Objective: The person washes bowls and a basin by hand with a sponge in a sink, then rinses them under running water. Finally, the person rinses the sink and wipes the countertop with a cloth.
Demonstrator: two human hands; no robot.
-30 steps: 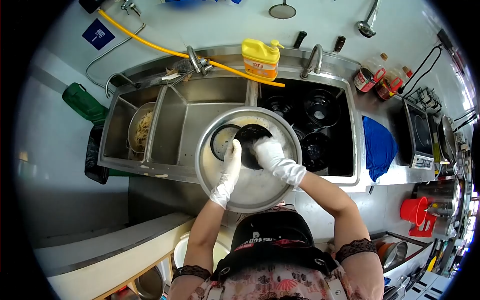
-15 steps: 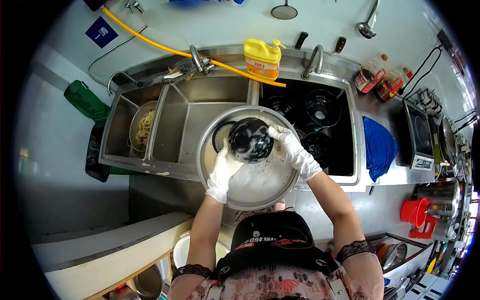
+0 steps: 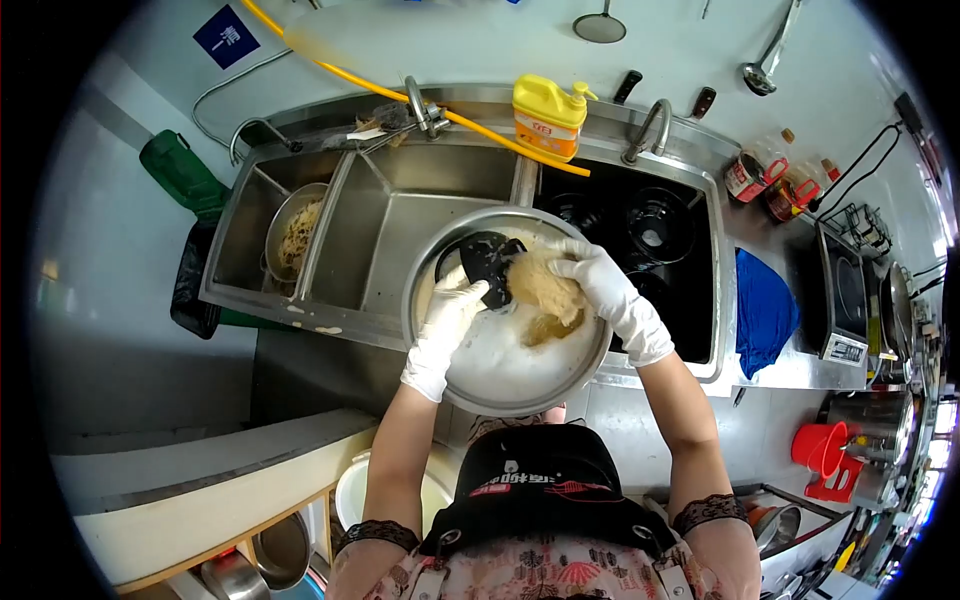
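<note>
A large round metal basin of soapy water rests across the front edge of the sinks. My left hand, in a white glove, grips a black bowl over the basin's back left part. Another dark rim shows in the water beside it. My right hand, also gloved, is closed on a tan scrubbing cloth just right of the bowl. Below the cloth, a yellowish patch lies in the foam. Several black bowls sit in the right sink.
A yellow soap bottle and a yellow hose lie behind the basin. The left sink holds a pot of food scraps. A blue cloth lies on the right counter, near sauce bottles. Metal taps stand behind the sinks.
The black bowl has tilted and moved from facing up at the basin's middle to a lower, more side-on pose. The tan cloth now shows in my right hand, which has let go of the bowl's rim.
</note>
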